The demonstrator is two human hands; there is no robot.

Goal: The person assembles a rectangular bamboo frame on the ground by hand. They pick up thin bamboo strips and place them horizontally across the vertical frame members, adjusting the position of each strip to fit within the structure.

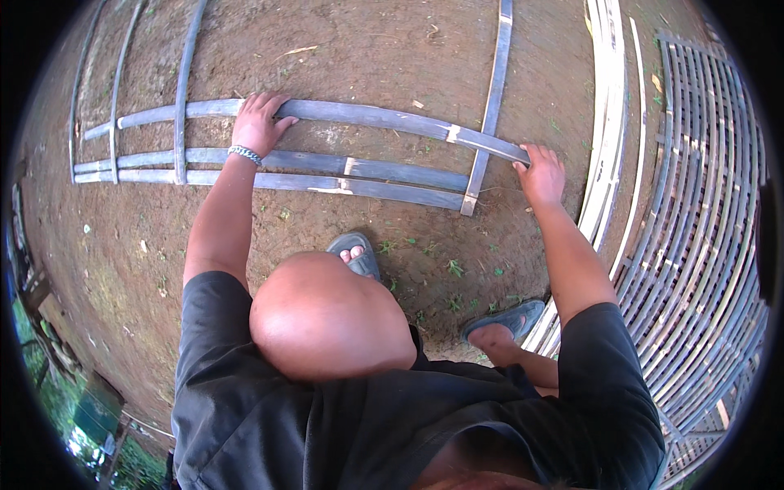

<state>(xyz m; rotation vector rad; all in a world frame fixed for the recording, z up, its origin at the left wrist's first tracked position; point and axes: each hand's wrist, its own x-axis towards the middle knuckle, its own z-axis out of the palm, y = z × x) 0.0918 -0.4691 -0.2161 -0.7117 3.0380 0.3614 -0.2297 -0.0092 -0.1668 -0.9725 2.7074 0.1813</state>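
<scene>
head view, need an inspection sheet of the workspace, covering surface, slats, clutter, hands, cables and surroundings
Surface: bare brown soil with small green weeds.
Job's things: long grey slat lies across the right-hand crosspiece; two nearer slats lie roughly alongside.
Clutter: dry fragment beyond the slats.
Hands: left hand on the long grey slat; right hand at its right end.
Cables: nothing seen.
Surroundings: pale strips and slatted panel at right.

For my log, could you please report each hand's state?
Left hand: on a grey, flat bamboo strip; grip unclear.
Right hand: holding its right end.
</scene>
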